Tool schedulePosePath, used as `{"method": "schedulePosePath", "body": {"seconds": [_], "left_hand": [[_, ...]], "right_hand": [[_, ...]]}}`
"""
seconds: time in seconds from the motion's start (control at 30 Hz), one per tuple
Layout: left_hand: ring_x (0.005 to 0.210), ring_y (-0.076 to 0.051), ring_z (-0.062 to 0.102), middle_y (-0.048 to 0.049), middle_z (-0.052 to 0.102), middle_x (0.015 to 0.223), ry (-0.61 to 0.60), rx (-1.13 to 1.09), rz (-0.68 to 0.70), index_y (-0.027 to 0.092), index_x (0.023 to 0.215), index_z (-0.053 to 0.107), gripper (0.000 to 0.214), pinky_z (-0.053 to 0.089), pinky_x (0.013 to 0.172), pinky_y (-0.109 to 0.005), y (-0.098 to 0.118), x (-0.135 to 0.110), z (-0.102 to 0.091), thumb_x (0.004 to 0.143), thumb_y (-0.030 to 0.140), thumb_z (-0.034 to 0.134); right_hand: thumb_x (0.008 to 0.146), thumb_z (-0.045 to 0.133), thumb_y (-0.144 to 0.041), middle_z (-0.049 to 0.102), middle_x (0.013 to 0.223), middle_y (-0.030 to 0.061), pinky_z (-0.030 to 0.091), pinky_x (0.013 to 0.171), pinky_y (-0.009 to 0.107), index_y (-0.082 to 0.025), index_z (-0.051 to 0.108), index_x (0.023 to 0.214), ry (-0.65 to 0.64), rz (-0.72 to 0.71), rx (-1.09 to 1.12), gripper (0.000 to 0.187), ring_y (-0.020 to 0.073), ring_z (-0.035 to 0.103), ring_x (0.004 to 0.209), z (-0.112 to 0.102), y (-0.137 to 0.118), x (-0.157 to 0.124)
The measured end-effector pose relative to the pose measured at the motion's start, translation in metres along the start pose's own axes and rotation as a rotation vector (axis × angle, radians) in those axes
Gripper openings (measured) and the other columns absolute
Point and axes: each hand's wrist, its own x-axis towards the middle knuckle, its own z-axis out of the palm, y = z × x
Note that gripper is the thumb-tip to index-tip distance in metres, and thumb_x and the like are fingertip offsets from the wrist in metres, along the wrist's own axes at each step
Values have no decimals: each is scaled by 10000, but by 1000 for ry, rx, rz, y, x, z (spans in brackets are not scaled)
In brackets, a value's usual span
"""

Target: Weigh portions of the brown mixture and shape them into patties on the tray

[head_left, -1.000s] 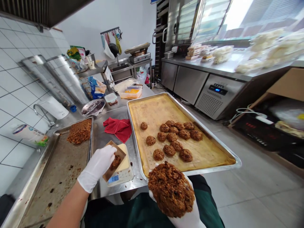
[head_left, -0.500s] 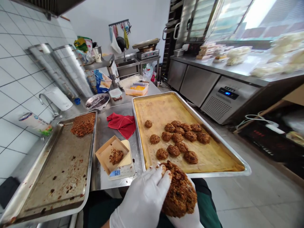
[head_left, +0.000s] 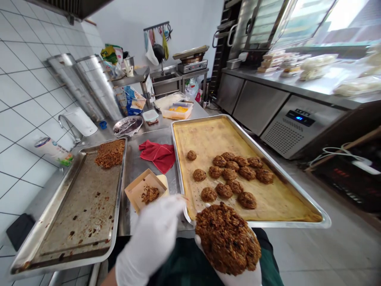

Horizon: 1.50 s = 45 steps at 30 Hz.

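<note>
My right hand (head_left: 252,275), in a white glove, is cupped beneath a big brown clump of chopped, sticky mixture (head_left: 228,240) at the bottom of the view. My gloved left hand (head_left: 157,224) is apart from the clump, left of it, in front of the cardboard box (head_left: 133,192). Motion smears its fingers, so I cannot tell what they hold, if anything. The box has a small heap of crumbly mixture (head_left: 149,194) in it and rests on a scale (head_left: 163,181), now mostly hidden by that hand. Several shaped brown balls (head_left: 224,190) sit on the lined baking tray (head_left: 205,135) to the right.
On the left, a metal tray (head_left: 80,206) carries a slab of the same mixture (head_left: 110,153) at its far end. A red cloth (head_left: 157,155) lies between the trays. Behind are a plastic tub with orange contents (head_left: 177,112) and a film-covered bowl (head_left: 127,126).
My left hand has come off the clump and moved left toward the box, covering the scale's display. The clump stays in my right hand, more fully in view. The camera has turned slightly left.
</note>
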Motion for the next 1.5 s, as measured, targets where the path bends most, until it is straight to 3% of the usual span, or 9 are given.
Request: {"method": "schedulePosePath", "body": {"seconds": [0.1, 0.2, 0.33, 0.67, 0.8, 0.97, 1.1, 1.2, 1.5], "left_hand": [[1154, -195, 641, -53, 696, 1224, 40, 115, -272, 222, 1188, 645, 303, 497, 1053, -360, -58, -1, -11, 961, 149, 458], [1189, -266, 611, -111, 651, 1265, -253, 165, -306, 186, 1257, 624, 365, 470, 1071, -440, -102, -3, -3, 907, 189, 522], [1187, -295, 589, -127, 630, 1249, -418, 81, -387, 191, 1213, 663, 408, 425, 1080, -457, -116, -1, 14, 815, 177, 573], [851, -235, 675, -109, 747, 962, -288, -479, -732, 146, 1000, 750, 319, 515, 744, -330, -155, 24, -2, 791, 271, 544], [640, -156, 639, -128, 736, 904, -134, -827, -808, 102, 1119, 695, 484, 419, 501, -224, -150, 18, -2, 880, 483, 518], [622, -108, 612, 1, 641, 701, 141, -1093, -793, 172, 807, 624, 287, 454, 541, -194, -120, 4, 7, 814, 446, 710], [942, -168, 699, -43, 724, 1044, 318, -1283, -823, 201, 930, 620, 228, 558, 794, -257, -98, -2, 14, 773, 294, 756], [760, -95, 663, -103, 713, 1165, 443, -1382, -883, 180, 1095, 645, 423, 515, 625, -175, -87, -3, 15, 704, 166, 805], [389, -39, 362, 80, 400, 508, 499, -1535, -961, 192, 647, 450, 475, 268, 347, -150, -69, 1, 25, 830, 538, 719]], "right_hand": [[846, 550, -599, 801, 1083, -17, 587, 866, 533, -428, 776, 970, 138, 57, 8, 310, 264, 746, 924, 6, -7, -2], [847, 544, -610, 797, 1100, -27, 610, 726, 504, -461, 762, 1010, 199, 33, 59, 310, 267, 748, 864, 13, -11, -4], [872, 503, -591, 801, 1085, -24, 615, 669, 479, -463, 764, 1000, 265, 50, 111, 318, 262, 751, 838, 19, -11, -5], [833, 554, -598, 814, 1019, -2, 633, 657, 479, -406, 794, 841, 177, 98, 129, 307, 260, 761, 794, 29, -13, -9], [825, 609, -556, 821, 967, -8, 634, 744, 491, -378, 801, 874, 178, 94, 180, 266, 253, 765, 783, 27, -15, -11], [804, 643, -605, 818, 987, -30, 638, 790, 504, -400, 785, 952, 151, 81, 198, 290, 248, 770, 822, 23, -12, -6], [818, 615, -627, 821, 944, -23, 652, 706, 489, -416, 786, 913, 160, 95, 191, 288, 260, 774, 805, 25, -10, -4], [854, 582, -594, 812, 1002, -23, 644, 718, 532, -419, 784, 931, 156, 101, 195, 278, 285, 776, 856, 28, -10, -5], [861, 559, -600, 796, 1080, -8, 649, 688, 503, -391, 794, 931, 73, 142, 184, 322, 270, 774, 852, 23, -11, -5]]}}
